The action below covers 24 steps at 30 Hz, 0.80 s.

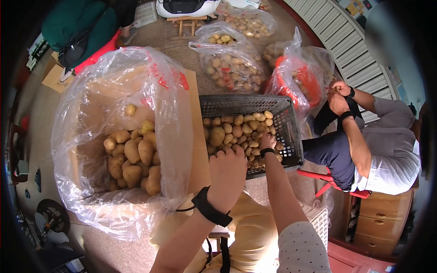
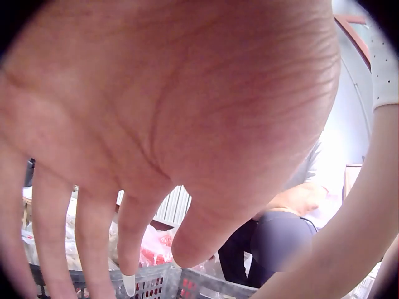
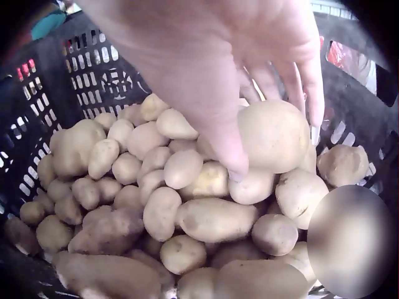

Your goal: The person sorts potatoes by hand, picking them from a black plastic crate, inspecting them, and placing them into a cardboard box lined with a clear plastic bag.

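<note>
Many potatoes [image 1: 246,129] lie heaped in a black plastic crate [image 1: 246,101] in front of the person. The right hand [image 1: 267,142] reaches down into the crate. In the right wrist view its thumb and fingers [image 3: 315,93] grip a large round potato [image 3: 274,136] on top of the heap. The left hand [image 1: 227,170] is over the crate's near left edge; in the left wrist view its palm [image 2: 168,93] and loosely spread fingers hold nothing. To the left, larger potatoes [image 1: 132,157] lie in a cardboard box lined with a clear plastic bag [image 1: 175,136].
Plastic bags of potatoes [image 1: 234,70] stand beyond the crate, near a red container [image 1: 298,84] wrapped in plastic. A seated person [image 1: 364,141] is at the right, close to the crate. A white basket [image 1: 318,223] stands by the right forearm.
</note>
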### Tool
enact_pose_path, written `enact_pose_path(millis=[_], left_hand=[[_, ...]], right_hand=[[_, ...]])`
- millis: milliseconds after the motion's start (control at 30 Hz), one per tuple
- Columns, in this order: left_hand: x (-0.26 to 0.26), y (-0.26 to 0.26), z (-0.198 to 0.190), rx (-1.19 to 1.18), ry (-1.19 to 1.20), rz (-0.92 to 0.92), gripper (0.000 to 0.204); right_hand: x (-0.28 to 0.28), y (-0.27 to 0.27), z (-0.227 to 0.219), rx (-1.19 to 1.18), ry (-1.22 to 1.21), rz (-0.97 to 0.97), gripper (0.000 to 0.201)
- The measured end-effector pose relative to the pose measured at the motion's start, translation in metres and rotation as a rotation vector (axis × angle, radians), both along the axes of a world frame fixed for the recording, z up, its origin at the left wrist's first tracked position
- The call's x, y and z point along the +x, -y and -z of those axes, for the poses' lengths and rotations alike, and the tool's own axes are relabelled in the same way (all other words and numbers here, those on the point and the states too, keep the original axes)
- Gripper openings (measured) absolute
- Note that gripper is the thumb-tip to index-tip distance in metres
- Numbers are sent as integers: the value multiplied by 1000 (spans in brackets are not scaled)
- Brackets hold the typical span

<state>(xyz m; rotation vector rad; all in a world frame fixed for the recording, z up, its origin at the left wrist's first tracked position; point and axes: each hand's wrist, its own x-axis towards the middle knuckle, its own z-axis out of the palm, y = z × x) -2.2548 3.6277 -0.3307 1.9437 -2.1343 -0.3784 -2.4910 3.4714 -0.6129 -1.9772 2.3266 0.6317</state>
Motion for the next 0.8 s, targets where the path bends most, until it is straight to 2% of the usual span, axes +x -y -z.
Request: enact_pose_path(millis=[67, 100, 200, 233, 267, 333, 367, 400, 467, 500, 567, 600, 667, 700, 767, 800], left_hand=[[1, 0, -1, -30, 22, -9, 19], [1, -1, -2, -18, 4, -9, 19], [3, -1, -1, -18, -4, -10, 18], [4, -1, 1, -29, 6, -8, 18], [4, -1, 1, -32, 5, -4, 18], [7, -2, 0, -49, -19, -19, 18], [9, -3, -1, -54, -18, -16, 18], [12, -4, -1, -50, -70, -16, 19], [16, -7, -3, -53, -119, -9, 19], [19, -8, -5, -69, -117, -36, 21], [22, -10, -6, -94, -112, -57, 22], [24, -10, -5, -101, -151, -91, 24], [28, -7, 0, -116, -186, -114, 26], [31, -5, 4, -106, -251, -151, 27], [39, -6, -4, -111, -398, -201, 30], [44, -8, -8, -113, -388, -187, 30]], right_hand=[[-1, 2, -4, 95, -32, -33, 26], [1, -1, -2, -34, -84, -56, 16], [-5, 0, -7, -22, -3, -1, 23], [-3, 0, -23, -47, 127, 57, 32], [-2, 1, -33, -51, 126, 60, 32], [-9, 6, -44, -104, 444, 139, 38], [-14, 16, -52, 44, 597, 219, 40], [-11, 13, -61, 37, 599, 222, 40], [4, 0, -93, 179, 1634, 605, 42], [16, -9, -116, 170, 1638, 604, 42], [45, -30, -169, 270, 1894, 632, 40], [56, -40, -186, 260, 1902, 631, 40], [75, -57, -215, 336, 2090, 587, 38], [82, -65, -228, 324, 2100, 585, 38], [95, -80, -248, 501, 2196, 635, 44], [100, -86, -255, 491, 2212, 635, 44]])
